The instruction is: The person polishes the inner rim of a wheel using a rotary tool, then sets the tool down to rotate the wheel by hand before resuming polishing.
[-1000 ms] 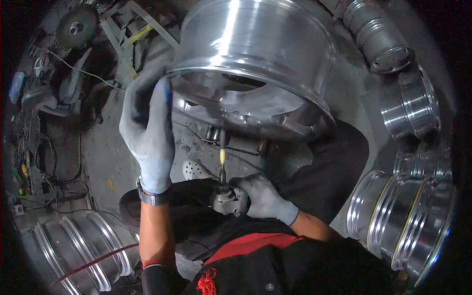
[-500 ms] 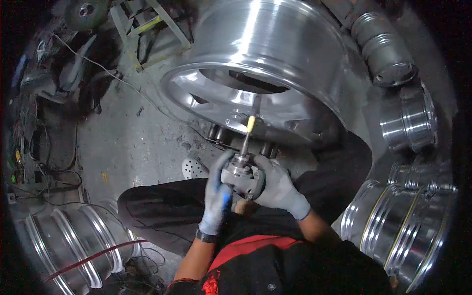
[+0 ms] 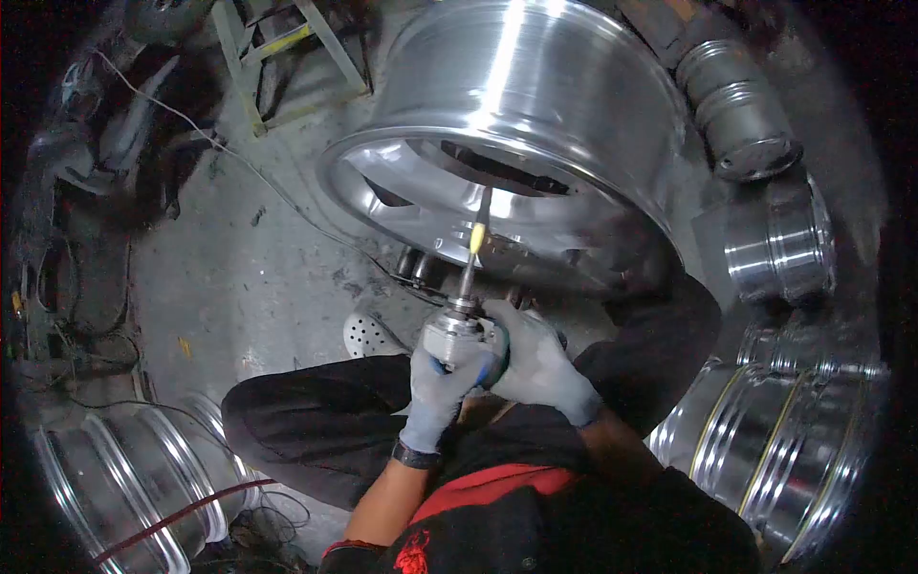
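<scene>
Both hands wear light grey gloves and hold one grey metal power tool. My left hand is closed round the tool's lower left side, with a dark band on the wrist. My right hand wraps its right side. A thin shaft with a yellow section points up from the tool toward the inside of a large, shiny metal wheel rim. The shaft's dark tip overlaps the rim's inner face; whether it touches cannot be told.
More metal rims lie at the lower left, lower right and right. A metal stand is at the upper left. A cable crosses the grey floor near a perforated white shoe.
My left hand has shifted from the tool's upper left side down to its lower body. The tool and shaft sit slightly further left, and the whole view has shifted a little.
</scene>
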A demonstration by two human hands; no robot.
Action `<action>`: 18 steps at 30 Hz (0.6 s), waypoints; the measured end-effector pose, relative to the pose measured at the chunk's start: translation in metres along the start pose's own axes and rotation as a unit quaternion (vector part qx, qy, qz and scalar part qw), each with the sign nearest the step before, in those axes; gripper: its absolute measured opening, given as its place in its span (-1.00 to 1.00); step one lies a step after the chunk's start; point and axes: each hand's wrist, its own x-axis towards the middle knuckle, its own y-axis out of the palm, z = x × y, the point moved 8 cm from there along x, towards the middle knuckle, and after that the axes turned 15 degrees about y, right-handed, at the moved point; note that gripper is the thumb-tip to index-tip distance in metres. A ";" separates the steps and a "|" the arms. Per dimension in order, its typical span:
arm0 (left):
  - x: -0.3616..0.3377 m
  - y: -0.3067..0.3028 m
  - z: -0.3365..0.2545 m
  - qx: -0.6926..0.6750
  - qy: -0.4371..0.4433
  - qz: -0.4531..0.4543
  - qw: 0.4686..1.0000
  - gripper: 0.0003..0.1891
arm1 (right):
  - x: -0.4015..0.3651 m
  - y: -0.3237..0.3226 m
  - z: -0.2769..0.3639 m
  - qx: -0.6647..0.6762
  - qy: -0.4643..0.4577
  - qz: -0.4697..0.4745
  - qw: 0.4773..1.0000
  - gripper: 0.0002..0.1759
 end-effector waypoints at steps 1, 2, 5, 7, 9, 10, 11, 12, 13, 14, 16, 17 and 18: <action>0.001 -0.002 0.002 -0.069 -0.011 -0.026 0.997 -0.52 | 0.003 0.003 0.003 -0.012 -0.012 -0.005 1.000 -0.10; 0.000 -0.005 -0.002 -0.086 -0.001 -0.036 0.996 -0.55 | 0.006 0.004 0.006 -0.015 -0.012 -0.003 1.000 -0.10; -0.002 -0.013 -0.003 -0.073 0.010 -0.061 0.995 -0.56 | 0.009 0.006 0.013 -0.014 -0.024 0.014 1.000 0.01; -0.003 -0.012 -0.002 -0.081 -0.026 -0.062 0.994 -0.56 | 0.012 0.011 0.005 -0.013 -0.001 0.032 0.999 -0.03; -0.002 -0.009 0.002 -0.053 -0.014 -0.037 0.998 -0.53 | 0.004 0.003 0.006 -0.013 0.003 0.005 1.000 -0.08; -0.002 -0.006 0.005 -0.057 -0.014 -0.038 0.998 -0.53 | 0.000 -0.004 0.008 -0.009 0.003 -0.021 1.000 -0.12; -0.002 -0.003 0.006 -0.028 -0.007 -0.025 0.999 -0.52 | -0.006 -0.004 0.008 -0.013 0.002 -0.020 1.000 -0.12; -0.003 0.000 0.006 0.002 -0.002 -0.012 1.000 -0.50 | -0.012 -0.006 0.005 0.008 0.027 -0.035 0.999 -0.13; -0.003 0.000 0.006 -0.002 -0.002 -0.016 1.000 -0.50 | -0.015 -0.009 0.000 0.029 0.051 -0.049 0.997 -0.14; -0.003 0.004 0.004 0.009 0.001 0.002 1.000 -0.49 | -0.015 -0.009 -0.001 0.025 0.050 -0.046 0.997 -0.14; -0.003 0.005 0.005 0.017 0.005 0.017 1.000 -0.49 | -0.014 -0.008 0.000 0.000 0.036 -0.058 0.998 -0.15; -0.003 0.000 0.011 0.023 -0.010 0.024 0.999 -0.50 | -0.013 -0.007 0.001 -0.002 0.035 -0.056 0.998 -0.15; -0.002 -0.003 0.012 0.029 -0.025 0.030 0.999 -0.51 | -0.009 -0.004 0.002 -0.016 0.035 -0.042 0.998 -0.16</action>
